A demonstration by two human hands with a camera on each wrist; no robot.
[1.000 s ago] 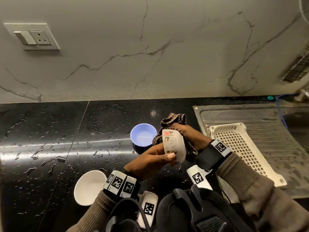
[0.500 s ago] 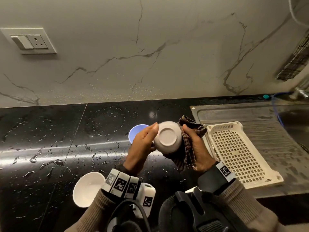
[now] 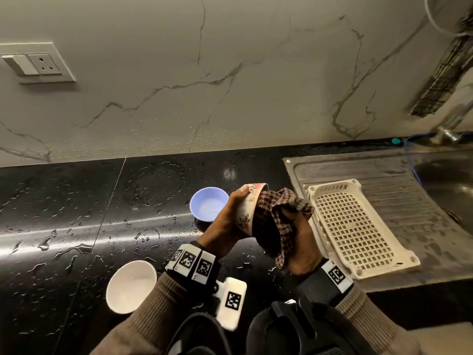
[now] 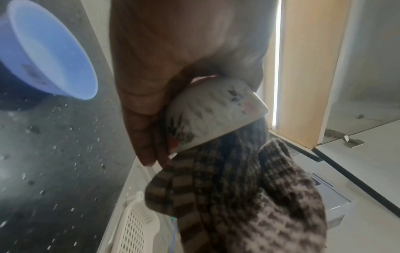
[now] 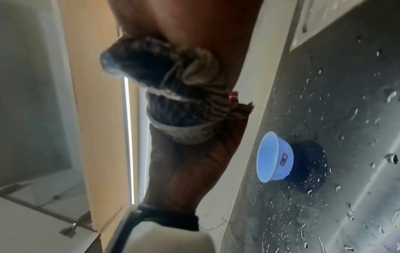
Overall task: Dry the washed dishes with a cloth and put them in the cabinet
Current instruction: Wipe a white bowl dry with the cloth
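Note:
My left hand (image 3: 230, 221) grips a small white bowl with a flower pattern (image 3: 247, 211), tipped on its side with its mouth toward the right. My right hand (image 3: 299, 242) holds a brown checked cloth (image 3: 275, 221) bunched up and pushed into the bowl's mouth. The left wrist view shows the patterned bowl (image 4: 218, 113) in my palm with the cloth (image 4: 249, 196) filling its opening. In the right wrist view the cloth (image 5: 173, 82) sits stuffed in the bowl (image 5: 186, 135). The bowl's inside is hidden.
A blue bowl (image 3: 208, 206) stands upright on the wet black counter (image 3: 64, 226), just left of my hands. A white bowl (image 3: 130, 288) sits near the front edge. A cream perforated tray (image 3: 358, 226) lies on the steel drainboard (image 3: 422, 226) at right. An open cabinet door (image 4: 307, 68) hangs above.
The bowl was turned from base toward me to lying on its side, mouth to the right. My right hand moved the cloth from the outside into the bowl's opening.

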